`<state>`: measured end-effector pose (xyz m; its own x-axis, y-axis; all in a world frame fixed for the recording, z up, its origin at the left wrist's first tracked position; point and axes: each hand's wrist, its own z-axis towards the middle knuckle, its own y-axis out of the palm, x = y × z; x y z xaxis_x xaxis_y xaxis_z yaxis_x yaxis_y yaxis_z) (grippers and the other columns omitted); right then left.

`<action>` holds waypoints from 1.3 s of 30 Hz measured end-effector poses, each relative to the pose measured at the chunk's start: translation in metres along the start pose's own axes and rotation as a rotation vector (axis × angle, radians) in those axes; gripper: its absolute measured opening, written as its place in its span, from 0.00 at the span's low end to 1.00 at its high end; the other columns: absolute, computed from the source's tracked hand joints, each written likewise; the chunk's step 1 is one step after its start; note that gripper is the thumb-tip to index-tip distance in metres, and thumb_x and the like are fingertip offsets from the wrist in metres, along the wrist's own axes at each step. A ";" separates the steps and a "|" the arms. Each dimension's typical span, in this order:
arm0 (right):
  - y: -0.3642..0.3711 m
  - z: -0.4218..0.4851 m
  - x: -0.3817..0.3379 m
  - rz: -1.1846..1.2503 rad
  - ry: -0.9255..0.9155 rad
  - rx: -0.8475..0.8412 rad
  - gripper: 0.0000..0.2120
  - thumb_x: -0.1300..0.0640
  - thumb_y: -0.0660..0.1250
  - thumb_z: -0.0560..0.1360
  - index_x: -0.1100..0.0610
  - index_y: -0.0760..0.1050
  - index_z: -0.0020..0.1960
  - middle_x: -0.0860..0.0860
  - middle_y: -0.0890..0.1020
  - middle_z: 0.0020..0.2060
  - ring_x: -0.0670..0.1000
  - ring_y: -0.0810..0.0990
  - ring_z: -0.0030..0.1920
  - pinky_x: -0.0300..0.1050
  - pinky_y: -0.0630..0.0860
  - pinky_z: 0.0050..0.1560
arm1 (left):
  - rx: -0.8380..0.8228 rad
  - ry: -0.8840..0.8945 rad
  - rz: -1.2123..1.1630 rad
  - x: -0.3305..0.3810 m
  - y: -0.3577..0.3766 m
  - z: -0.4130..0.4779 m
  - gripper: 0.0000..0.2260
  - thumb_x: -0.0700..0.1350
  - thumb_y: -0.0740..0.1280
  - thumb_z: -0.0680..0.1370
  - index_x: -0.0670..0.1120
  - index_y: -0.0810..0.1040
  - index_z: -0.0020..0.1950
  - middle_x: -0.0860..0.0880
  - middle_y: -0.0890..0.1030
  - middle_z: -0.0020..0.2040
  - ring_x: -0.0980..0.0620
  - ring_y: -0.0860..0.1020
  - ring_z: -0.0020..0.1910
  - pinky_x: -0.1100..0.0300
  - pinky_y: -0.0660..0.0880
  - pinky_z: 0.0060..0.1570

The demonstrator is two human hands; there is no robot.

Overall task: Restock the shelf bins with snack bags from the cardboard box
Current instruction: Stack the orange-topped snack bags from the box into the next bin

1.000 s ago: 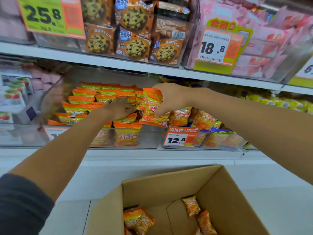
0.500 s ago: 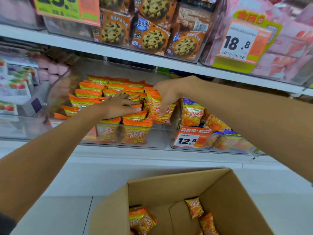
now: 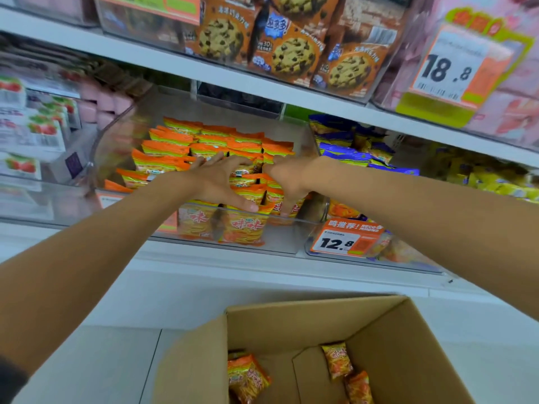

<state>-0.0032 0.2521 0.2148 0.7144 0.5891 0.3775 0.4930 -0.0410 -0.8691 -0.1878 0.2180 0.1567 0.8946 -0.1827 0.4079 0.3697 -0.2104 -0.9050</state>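
Since the earlier frames the right hand has dropped from above the rows to the right end of the clear bin, and the bag it carried is no longer raised. That hand now points downward, back toward the camera, with one fingertip against the inside of the front wall; the frame does not show whether the fingers pinch a bag or only press it, so its hold cannot be told. The left hand lies just beside it, released and flat, fingers spread over the orange snack bags and thumb reaching the front row at the rim. Beyond the left fingertips the bags stand in packed rows up to the back of the bin, with open room above them under the upper shelf edge. Left of the left hand the bin's curved side wall rises past the bag tops. Right of the right hand the side wall meets a neighbouring bin of blue bags, which carries a 12.8 price tag on its front. Below both wrists, well apart from the shelf, the cardboard box stands open, with a cluster of orange bags under the left hand and two more under the right.
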 end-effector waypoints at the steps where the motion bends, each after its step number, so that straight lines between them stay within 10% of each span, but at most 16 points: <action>1: 0.001 -0.001 -0.002 0.011 -0.001 -0.026 0.44 0.47 0.75 0.70 0.57 0.55 0.77 0.58 0.67 0.69 0.59 0.72 0.65 0.49 0.72 0.55 | 0.020 -0.001 -0.012 0.000 0.000 0.000 0.50 0.73 0.70 0.61 0.59 0.52 0.77 0.51 0.55 0.80 0.49 0.48 0.79 0.44 0.41 0.76; 12: -0.001 0.006 -0.004 0.081 0.019 -0.070 0.44 0.50 0.79 0.66 0.58 0.60 0.75 0.56 0.71 0.67 0.57 0.73 0.64 0.47 0.74 0.56 | -0.124 -0.064 0.245 0.002 -0.002 0.009 0.55 0.80 0.58 0.58 0.62 0.42 0.79 0.55 0.37 0.80 0.48 0.34 0.78 0.41 0.37 0.75; 19: -0.008 -0.007 -0.004 -0.073 -0.002 0.064 0.39 0.43 0.78 0.65 0.56 0.67 0.69 0.55 0.76 0.58 0.56 0.76 0.57 0.45 0.70 0.43 | 0.040 -0.004 -0.055 0.004 -0.008 -0.007 0.54 0.74 0.68 0.57 0.62 0.51 0.78 0.52 0.48 0.81 0.48 0.46 0.79 0.42 0.47 0.76; 23: -0.012 -0.020 -0.006 0.184 0.035 0.031 0.42 0.55 0.78 0.68 0.58 0.57 0.73 0.52 0.76 0.44 0.54 0.80 0.42 0.44 0.72 0.34 | 0.160 0.046 -0.253 -0.006 -0.019 -0.027 0.40 0.72 0.73 0.56 0.61 0.74 0.65 0.53 0.70 0.69 0.49 0.68 0.69 0.47 0.67 0.69; 26: -0.022 -0.029 0.000 0.500 -0.023 0.112 0.23 0.60 0.73 0.72 0.57 0.69 0.63 0.55 0.79 0.46 0.54 0.81 0.41 0.46 0.78 0.34 | 0.250 0.138 -0.122 -0.011 -0.022 -0.041 0.25 0.70 0.74 0.59 0.57 0.82 0.49 0.54 0.78 0.58 0.50 0.72 0.62 0.46 0.68 0.65; 32: -0.005 -0.038 -0.018 0.818 -0.147 -0.049 0.19 0.61 0.72 0.74 0.60 0.77 0.64 0.51 0.81 0.52 0.49 0.82 0.48 0.34 0.80 0.43 | 0.296 0.078 -0.124 -0.005 -0.013 -0.052 0.06 0.57 0.77 0.67 0.60 0.84 0.42 0.51 0.76 0.65 0.51 0.67 0.68 0.46 0.63 0.68; 39: 0.008 -0.026 -0.029 0.993 -0.085 0.060 0.17 0.66 0.74 0.71 0.64 0.79 0.60 0.50 0.78 0.47 0.42 0.78 0.39 0.26 0.71 0.30 | 0.256 0.073 -0.173 -0.015 -0.010 -0.044 0.01 0.48 0.76 0.72 0.54 0.86 0.42 0.49 0.78 0.63 0.53 0.71 0.65 0.47 0.67 0.67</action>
<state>-0.0067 0.2142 0.2049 0.7501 0.3655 -0.5511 -0.3363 -0.5067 -0.7938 -0.2162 0.1806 0.1654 0.7957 -0.2357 0.5579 0.5746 0.0023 -0.8184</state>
